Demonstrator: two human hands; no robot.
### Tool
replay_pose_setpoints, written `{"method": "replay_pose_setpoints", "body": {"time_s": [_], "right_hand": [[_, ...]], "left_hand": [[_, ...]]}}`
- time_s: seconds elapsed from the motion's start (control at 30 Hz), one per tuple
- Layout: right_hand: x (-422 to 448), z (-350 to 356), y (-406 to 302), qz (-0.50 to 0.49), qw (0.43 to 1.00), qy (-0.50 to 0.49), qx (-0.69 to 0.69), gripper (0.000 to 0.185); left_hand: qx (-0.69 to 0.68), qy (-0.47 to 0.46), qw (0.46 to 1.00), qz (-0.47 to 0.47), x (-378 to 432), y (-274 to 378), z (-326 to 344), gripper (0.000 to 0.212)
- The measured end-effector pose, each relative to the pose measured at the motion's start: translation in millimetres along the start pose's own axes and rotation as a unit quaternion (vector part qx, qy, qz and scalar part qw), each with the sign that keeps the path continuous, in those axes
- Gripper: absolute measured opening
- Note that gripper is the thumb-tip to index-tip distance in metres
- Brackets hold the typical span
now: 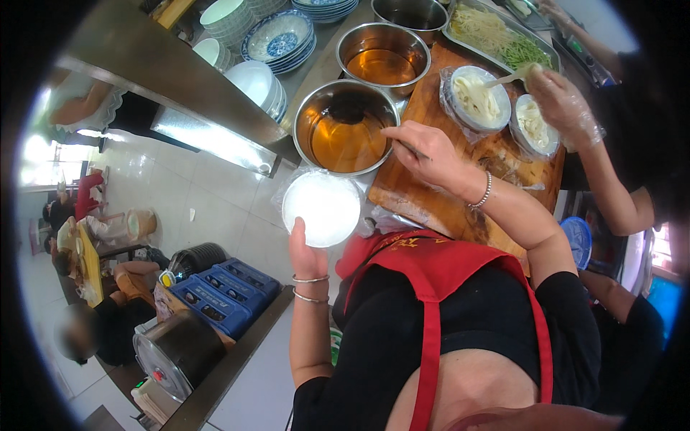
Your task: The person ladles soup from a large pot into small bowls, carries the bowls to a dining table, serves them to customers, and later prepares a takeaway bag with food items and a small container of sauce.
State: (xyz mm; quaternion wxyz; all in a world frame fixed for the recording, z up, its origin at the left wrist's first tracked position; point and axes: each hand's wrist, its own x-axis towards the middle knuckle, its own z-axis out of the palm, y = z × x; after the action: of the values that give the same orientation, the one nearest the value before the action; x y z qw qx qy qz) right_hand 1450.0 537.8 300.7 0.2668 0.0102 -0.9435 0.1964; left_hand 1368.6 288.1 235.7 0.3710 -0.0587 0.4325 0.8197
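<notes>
My left hand (pixel 308 249) grips the rim of a white bowl (pixel 322 208) lined with clear plastic film, its thumb over the edge. Nothing can be made out inside the bowl. A thin metal handle (pixel 414 149) is in my right hand (pixel 426 153), over the right rim of a steel pot (pixel 347 126) of amber liquid; the handle's far end is hard to tell. Behind it stands a second steel pot (pixel 383 56) with similar liquid. On the wooden cutting board (pixel 458 202), two film-wrapped bowls hold wide pale noodles (pixel 477 99).
A co-worker's gloved hand (pixel 563 102) holds a pale utensil over the noodle bowls. Stacked bowls (pixel 250 83) and patterned plates (pixel 277 40) stand at the upper left. A tray of shredded vegetables (pixel 498 37) lies beyond the board. Blue crates (pixel 226 293) and a lidded pot (pixel 178 350) are lower left.
</notes>
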Motion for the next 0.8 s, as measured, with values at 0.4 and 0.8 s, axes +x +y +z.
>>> {"method": "replay_pose_setpoints", "body": {"time_s": [0.4,0.8], "right_hand": [[-2,-11,-2,0.081,0.991,-0.005,0.106,0.018],[4,2,-6,0.459,0.756,0.068,0.462,0.02]], "left_hand": [[-0.001,-0.016,1.0,0.005,0,2,2,0.047],[-0.023,-0.015,1.0,0.013,-2,3,6,0.046]]}}
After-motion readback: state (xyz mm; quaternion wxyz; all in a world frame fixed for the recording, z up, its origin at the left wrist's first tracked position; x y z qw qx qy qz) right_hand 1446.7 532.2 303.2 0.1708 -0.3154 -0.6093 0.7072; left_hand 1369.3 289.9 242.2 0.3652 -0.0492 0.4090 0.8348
